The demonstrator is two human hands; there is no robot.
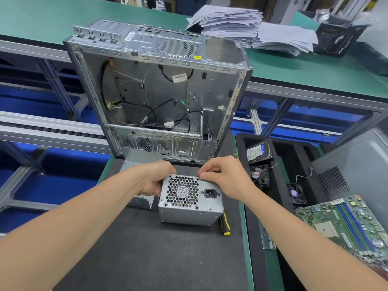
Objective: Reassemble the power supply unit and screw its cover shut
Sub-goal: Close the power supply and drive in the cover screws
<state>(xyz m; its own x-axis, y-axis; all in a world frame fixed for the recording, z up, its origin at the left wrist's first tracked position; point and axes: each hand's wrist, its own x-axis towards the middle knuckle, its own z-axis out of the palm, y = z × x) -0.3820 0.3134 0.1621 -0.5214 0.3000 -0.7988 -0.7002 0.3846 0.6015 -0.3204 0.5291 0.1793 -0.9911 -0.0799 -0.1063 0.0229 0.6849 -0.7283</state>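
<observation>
Green-matted benches run across the top of the frame, and a dark work mat [147,248] fills the lower centre. The power supply unit [190,198] stands on this mat at mid-frame, its honeycomb fan grille and mains socket turned up toward the camera, just in front of an open computer case [155,89].

The left hand [155,179] curls round the unit's left side and steadies it. The right hand [224,177] pinches with bent fingers at the unit's upper right corner; whether a screw sits between the fingertips is hidden.

If a screw is there, it could likely slip through the grille holes or roll away across the mat. A cover seated slightly askew would invite cross-threading. The yellow-handled screwdriver [224,223] lies just beside the unit's lower right corner, where a nudge might send it rolling.

No writing is legible: the case's yellow warning sticker [197,57], the hard drive [259,152] label and the white lettering on the black box [336,40] are too small.
</observation>
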